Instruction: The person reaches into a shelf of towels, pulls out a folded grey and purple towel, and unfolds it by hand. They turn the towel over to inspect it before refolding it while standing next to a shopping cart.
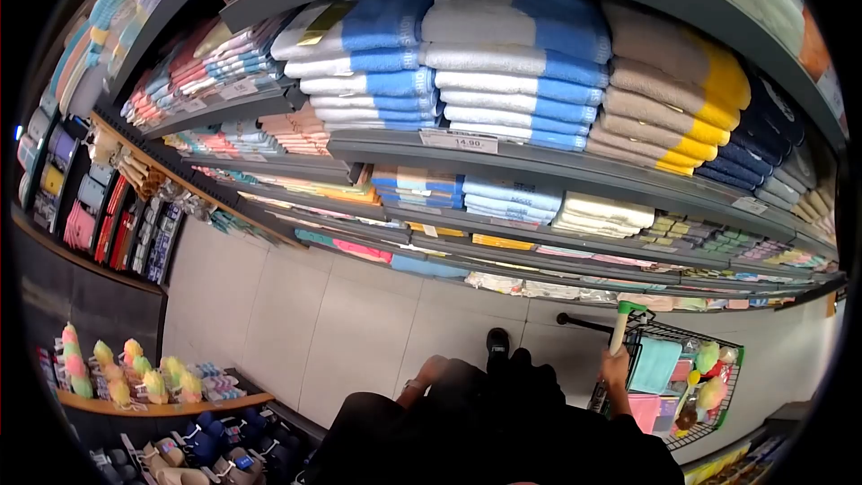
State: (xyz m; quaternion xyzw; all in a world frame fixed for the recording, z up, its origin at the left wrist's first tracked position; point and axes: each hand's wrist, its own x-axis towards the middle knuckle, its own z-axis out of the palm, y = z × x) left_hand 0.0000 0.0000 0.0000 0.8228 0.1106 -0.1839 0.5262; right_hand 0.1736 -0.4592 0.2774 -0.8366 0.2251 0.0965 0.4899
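Note:
My right hand (615, 366) is closed around the pale handle (620, 330) of a shopping cart (738, 377), at the lower right. Green end pieces cap this handle. Inside the cart lie a folded turquoise cloth item (655, 366), a pink item (643, 411), and several small colourful things, among them a green puff (708, 357). Beside my dark clothing, at the lower middle, hangs my left hand (433, 368), with a band on the wrist. Its fingers are hidden or too small to make out, and nothing shows in it.
Ahead, grey shelves hold stacks of white-and-blue towels (512, 58), brown-and-yellow towels (664, 94) and other folded textiles. A price label (458, 141) hangs on the shelf edge. Pastel items (135, 368) stand on a low display at left. Pale floor tiles (359, 323) run between.

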